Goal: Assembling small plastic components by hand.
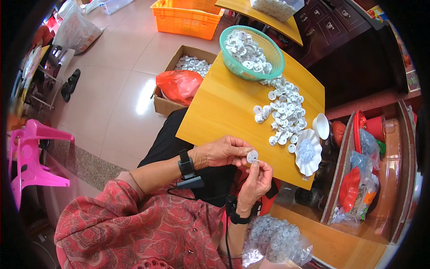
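My left hand [226,151] pinches a small round white plastic disc [252,156] at the near edge of the yellow table [210,112]. From the other side, the fingertips of my right hand [256,181] press together against the disc's lower edge; whether a small part sits between them is too small to tell. A pile of similar white discs [284,114] lies on the table beyond my hands. To its right, a white scalloped dish [313,168] holds small pale translucent pieces [306,150]. A green basket [228,67] full of white parts stands at the table's far end.
A small white bowl [320,126] is beside the dish. Left of the table, a cardboard box [163,105] holds white parts and a red plastic bag [179,85]. A clear bag of pieces [275,237] lies by my right forearm. A pink stool [42,157] stands far left.
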`<state>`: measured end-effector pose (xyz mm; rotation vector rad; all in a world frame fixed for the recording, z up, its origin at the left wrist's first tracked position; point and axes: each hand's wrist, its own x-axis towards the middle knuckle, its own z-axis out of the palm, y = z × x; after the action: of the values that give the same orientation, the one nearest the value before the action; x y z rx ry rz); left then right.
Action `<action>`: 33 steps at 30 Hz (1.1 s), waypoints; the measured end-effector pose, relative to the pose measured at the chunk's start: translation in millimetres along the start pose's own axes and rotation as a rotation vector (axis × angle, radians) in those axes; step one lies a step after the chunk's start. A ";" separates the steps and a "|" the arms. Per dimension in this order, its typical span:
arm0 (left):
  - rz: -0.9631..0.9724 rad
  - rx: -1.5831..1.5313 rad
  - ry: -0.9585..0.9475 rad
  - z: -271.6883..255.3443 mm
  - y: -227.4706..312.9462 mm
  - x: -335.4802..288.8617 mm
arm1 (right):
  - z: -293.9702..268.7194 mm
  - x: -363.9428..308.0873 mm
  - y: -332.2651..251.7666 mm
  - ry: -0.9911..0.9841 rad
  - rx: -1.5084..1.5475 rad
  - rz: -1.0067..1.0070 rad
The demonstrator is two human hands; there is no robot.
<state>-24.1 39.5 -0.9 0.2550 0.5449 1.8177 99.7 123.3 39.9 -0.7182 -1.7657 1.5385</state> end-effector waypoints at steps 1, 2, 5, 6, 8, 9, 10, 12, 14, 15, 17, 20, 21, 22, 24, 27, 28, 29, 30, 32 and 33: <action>-0.001 0.002 -0.007 -1.6 -0.9 -0.7 | 0.7 -0.3 1.9 0.018 -0.009 -0.026; -0.002 0.005 -0.013 -2.9 -1.8 -1.3 | -0.4 -0.1 4.1 0.018 -0.010 -0.026; 0.007 0.047 0.013 -7.0 -4.4 -5.4 | -2.1 -0.5 6.8 -0.019 -0.172 -0.143; 0.008 0.045 0.013 -6.8 -4.3 -6.2 | -2.2 -0.5 5.3 -0.017 -0.193 -0.162; -0.005 0.064 0.025 -5.7 -3.7 -8.1 | -1.7 -0.7 3.2 -0.016 -0.215 -0.181; -0.004 0.063 0.025 -5.9 -4.0 -8.3 | -1.0 -0.8 2.3 -0.009 -0.204 -0.178; -0.009 0.066 0.035 -6.1 -4.6 -8.3 | -0.2 -0.8 1.9 -0.002 -0.193 -0.174; -0.012 0.068 0.045 -5.3 -4.6 -8.7 | 1.2 -0.5 2.2 0.001 -0.189 -0.173; -0.006 0.065 0.063 -2.8 -3.2 -9.7 | 2.1 -0.5 2.9 0.005 -0.186 -0.172; -0.005 0.064 0.064 -2.3 -2.5 -10.2 | 2.3 -0.4 3.2 0.000 -0.196 -0.176; -0.015 0.077 0.068 -1.6 -1.2 -10.9 | 2.3 -0.3 4.2 -0.006 -0.206 -0.180; -0.020 0.088 0.086 -0.5 -0.9 -11.2 | 1.3 -0.7 5.6 -0.016 -0.235 -0.195; -0.018 0.087 0.086 -1.0 -0.7 -11.5 | 1.2 -0.9 5.7 -0.021 -0.223 -0.187; -0.024 0.096 0.082 -1.7 -0.6 -11.6 | 1.3 -1.0 5.6 -0.026 -0.210 -0.179; -0.029 0.103 0.078 -1.6 -0.2 -11.9 | 2.6 -1.1 3.0 -0.029 -0.210 -0.183; -0.036 0.119 0.105 0.9 0.8 -12.3 | 2.9 -1.0 2.6 -0.033 -0.210 -0.188; -0.036 0.124 0.107 1.3 0.8 -12.5 | 2.9 -0.9 2.7 -0.035 -0.209 -0.188; -0.037 0.128 0.109 1.6 1.0 -12.7 | 2.9 -0.9 2.8 -0.036 -0.210 -0.188; -0.036 0.128 0.109 1.8 1.2 -12.8 | 2.8 -1.1 2.9 -0.034 -0.218 -0.185; -0.040 0.153 0.108 2.4 1.9 -13.2 | 2.6 -1.2 2.9 -0.032 -0.227 -0.183; -0.040 0.152 0.108 3.1 2.3 -13.5 | 2.6 -1.2 2.8 -0.036 -0.253 -0.172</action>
<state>-20.5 27.0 4.2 0.2482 0.7608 1.7611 98.3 121.2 36.8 -0.6417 -2.0160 1.2353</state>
